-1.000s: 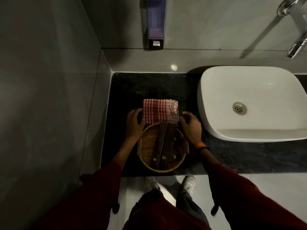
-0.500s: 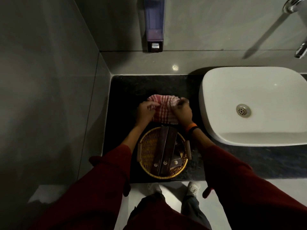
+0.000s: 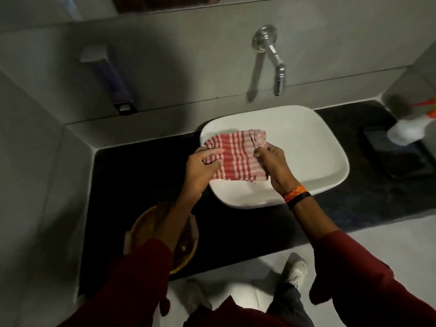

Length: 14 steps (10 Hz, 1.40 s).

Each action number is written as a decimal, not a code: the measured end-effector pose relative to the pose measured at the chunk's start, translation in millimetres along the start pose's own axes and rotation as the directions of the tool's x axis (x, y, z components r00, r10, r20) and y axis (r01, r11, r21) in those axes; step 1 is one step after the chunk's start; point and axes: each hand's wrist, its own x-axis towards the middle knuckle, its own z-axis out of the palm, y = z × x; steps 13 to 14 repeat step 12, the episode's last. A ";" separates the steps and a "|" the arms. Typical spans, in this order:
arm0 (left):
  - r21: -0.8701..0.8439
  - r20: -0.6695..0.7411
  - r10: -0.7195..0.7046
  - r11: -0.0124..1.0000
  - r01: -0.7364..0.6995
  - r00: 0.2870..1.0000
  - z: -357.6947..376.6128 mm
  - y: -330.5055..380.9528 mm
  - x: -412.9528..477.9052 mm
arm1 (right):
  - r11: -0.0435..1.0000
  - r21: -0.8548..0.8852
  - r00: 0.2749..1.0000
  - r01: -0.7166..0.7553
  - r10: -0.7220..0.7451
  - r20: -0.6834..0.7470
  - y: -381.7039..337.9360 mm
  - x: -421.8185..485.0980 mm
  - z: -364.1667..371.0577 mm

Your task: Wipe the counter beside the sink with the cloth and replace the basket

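Observation:
A red-and-white checked cloth [image 3: 237, 156], folded, hangs in the air over the left part of the white sink [image 3: 304, 147]. My left hand [image 3: 201, 169] grips its left edge and my right hand [image 3: 273, 162] grips its right edge. The round wicker basket [image 3: 144, 225] with dark items inside stands on the black counter [image 3: 132, 180] at the front left, half hidden under my left forearm.
A chrome tap [image 3: 271, 57] juts from the grey wall above the sink. A soap dispenser [image 3: 111, 79] hangs on the wall at left. At far right a white spray bottle [image 3: 410, 128] stands blurred on the counter beside a dark flat object [image 3: 396, 156].
Both hands left the basket's sides, took hold of the cloth behind it and carried it up and to the right over the sink. The view swung right.

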 end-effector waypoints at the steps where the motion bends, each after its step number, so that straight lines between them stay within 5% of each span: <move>1: 0.121 -0.008 0.017 0.992 -0.016 1.000 92.7 9.8 -4.2 | 1.000 0.008 1.000 -0.019 0.019 -0.004 -3.8 15.4 -91.3; 3: 0.157 0.068 -0.002 0.988 -0.008 0.998 292.2 35.3 3.3 | 0.997 -0.003 0.997 -0.072 0.072 -0.039 -9.3 64.7 -282.2; 5: 0.169 0.226 -0.088 0.984 0.050 0.970 454.5 55.6 20.0 | 0.992 -0.128 0.964 -0.010 -0.025 -0.266 -4.9 120.5 -450.3; 7: 0.221 0.327 -0.237 0.960 0.170 0.915 562.8 45.1 34.6 | 0.956 -0.287 0.944 -0.058 -0.041 -0.328 20.5 161.8 -550.3; 9: 0.462 0.353 -0.266 0.883 0.081 0.897 624.3 18.5 44.7 | 0.954 -0.292 0.922 -0.073 -0.046 -0.384 47.5 177.7 -585.4; 10: 0.717 0.324 -0.359 0.697 0.021 0.875 634.3 -2.3 45.8 | 0.901 -0.415 0.933 -0.127 -0.033 -0.357 57.4 183.2 -585.5; 11: 0.821 0.365 -0.345 0.557 -0.124 0.865 630.9 -9.4 42.8 | 0.741 -0.653 0.915 -0.158 -0.139 -0.379 56.1 175.6 -576.9; 12: 0.809 0.405 -0.180 0.528 -0.259 0.897 621.4 -9.8 42.9 | 0.642 -0.766 0.901 -0.036 -0.311 -0.304 51.6 170.5 -558.0; 14: 0.809 0.405 -0.180 0.528 -0.259 0.897 621.4 -9.8 42.9 | 0.642 -0.766 0.901 -0.036 -0.311 -0.304 51.6 170.5 -558.0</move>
